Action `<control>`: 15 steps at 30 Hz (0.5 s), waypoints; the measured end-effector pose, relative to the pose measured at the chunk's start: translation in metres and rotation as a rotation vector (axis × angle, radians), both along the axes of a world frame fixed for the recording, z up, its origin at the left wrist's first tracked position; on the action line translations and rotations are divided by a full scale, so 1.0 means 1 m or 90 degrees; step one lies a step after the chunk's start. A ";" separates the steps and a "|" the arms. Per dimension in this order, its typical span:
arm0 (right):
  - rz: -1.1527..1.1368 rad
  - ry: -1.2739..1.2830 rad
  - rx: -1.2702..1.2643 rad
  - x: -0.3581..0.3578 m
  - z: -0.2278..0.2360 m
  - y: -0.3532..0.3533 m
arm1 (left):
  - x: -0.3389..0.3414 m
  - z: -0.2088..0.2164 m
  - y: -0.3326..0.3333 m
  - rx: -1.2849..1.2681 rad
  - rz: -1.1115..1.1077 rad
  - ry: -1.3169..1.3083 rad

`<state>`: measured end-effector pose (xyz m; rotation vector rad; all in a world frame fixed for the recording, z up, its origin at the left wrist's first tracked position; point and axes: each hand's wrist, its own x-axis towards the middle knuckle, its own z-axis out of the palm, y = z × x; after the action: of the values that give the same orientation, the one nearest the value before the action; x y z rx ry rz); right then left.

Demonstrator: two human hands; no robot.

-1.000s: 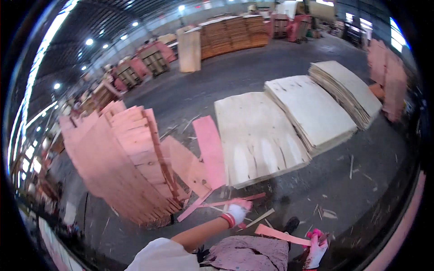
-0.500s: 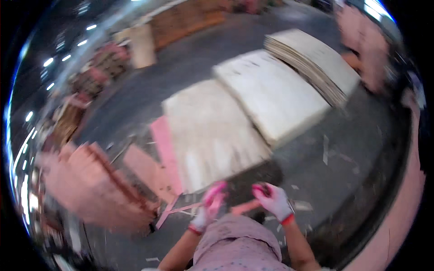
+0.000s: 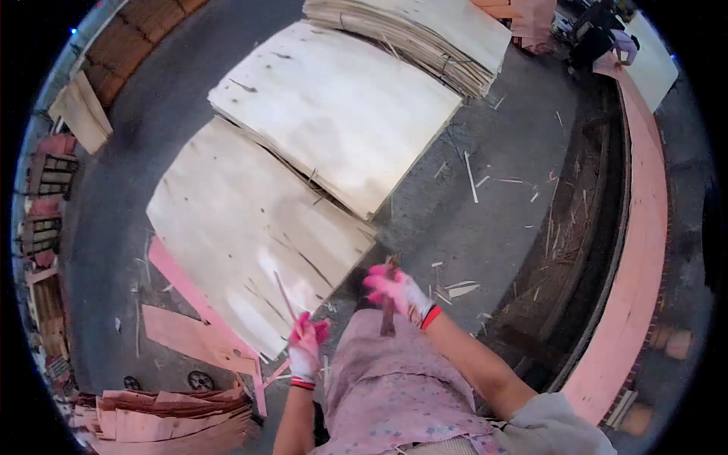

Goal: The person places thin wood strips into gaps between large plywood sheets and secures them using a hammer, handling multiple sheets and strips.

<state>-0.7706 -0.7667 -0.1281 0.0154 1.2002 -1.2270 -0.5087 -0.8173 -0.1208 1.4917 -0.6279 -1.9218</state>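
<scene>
Both my hands wear white gloves with pink palms and fingers, with red at the cuffs. My left hand (image 3: 305, 347) is closed on a thin wood strip (image 3: 283, 294), which sticks up past the fingers over the near corner of a pale veneer stack (image 3: 250, 220). To its right, my right hand (image 3: 400, 292) grips a short, dark brown wood strip (image 3: 388, 320) in front of my apron (image 3: 394, 371). That strip shows above and below the fingers. The hands are apart, and each strip is clear of the other.
Beyond lie a whiter veneer stack (image 3: 341, 114) and a tied stack (image 3: 425, 38). Pink sheets (image 3: 189, 337) and a pinkish pile (image 3: 163, 421) are at left. A long pink veneer sheet (image 3: 644, 205) curves along the right side, past scrap-strewn ground (image 3: 561, 250). Another person (image 3: 623, 45) bends far right.
The view has swung, so the stacks appear farther left. My right hand now shows a brown strip upright in it, and my left hand shows a thin strip pointing up.
</scene>
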 end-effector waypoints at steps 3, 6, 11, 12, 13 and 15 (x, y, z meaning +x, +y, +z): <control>-0.081 -0.042 0.121 -0.060 -0.077 -0.021 | -0.028 0.010 -0.057 -0.009 -0.033 -0.145; -0.152 -0.131 0.130 -0.098 -0.155 -0.052 | -0.029 0.005 -0.082 0.053 -0.044 -0.148; -0.152 -0.072 0.192 -0.136 -0.291 -0.123 | -0.020 -0.017 -0.073 0.126 -0.052 -0.228; -0.155 -0.077 0.199 -0.146 -0.315 -0.134 | -0.020 -0.022 -0.070 0.149 -0.021 -0.227; -0.181 -0.074 0.184 -0.152 -0.332 -0.144 | -0.023 -0.022 -0.067 0.171 0.012 -0.228; -0.203 -0.084 0.178 -0.154 -0.357 -0.166 | -0.027 -0.020 -0.064 0.195 0.011 -0.274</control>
<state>-0.9244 -0.9325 -0.4851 0.5055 1.2761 -1.2992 -0.5357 -0.8815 -0.1409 2.1286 -0.5130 -1.7486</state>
